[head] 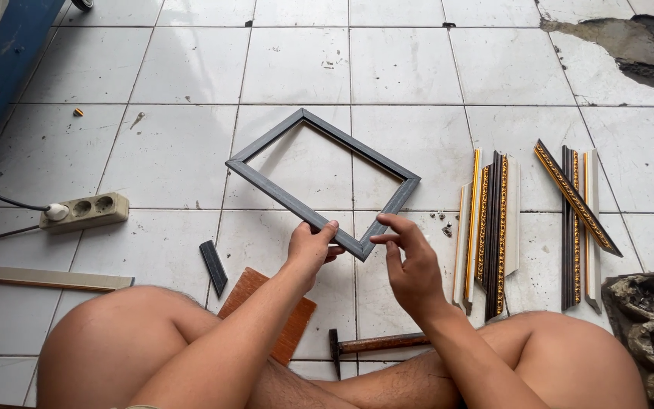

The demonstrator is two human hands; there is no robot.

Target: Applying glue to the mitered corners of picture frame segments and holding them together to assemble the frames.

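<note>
- Left hand (pixel 310 250) & right hand (pixel 412 265): fingers pinch the near corner of a dark grey frame (pixel 319 182), held tilted above white tiled floor (pixel 183 151).
- Frame: rectangular, empty, matte w/ wood-grain look.
- Right: moulding strips (pixel 490 227), dark w/ gold trim, lying on floor.
- Hammer (pixel 376 344) w/ wooden handle betw. legs.
- Beige power strip (pixel 85 212) at left.

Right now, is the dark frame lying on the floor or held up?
Held up. The left hand and right hand grip the dark frame at its near corner; floor tiles show through it.
</note>
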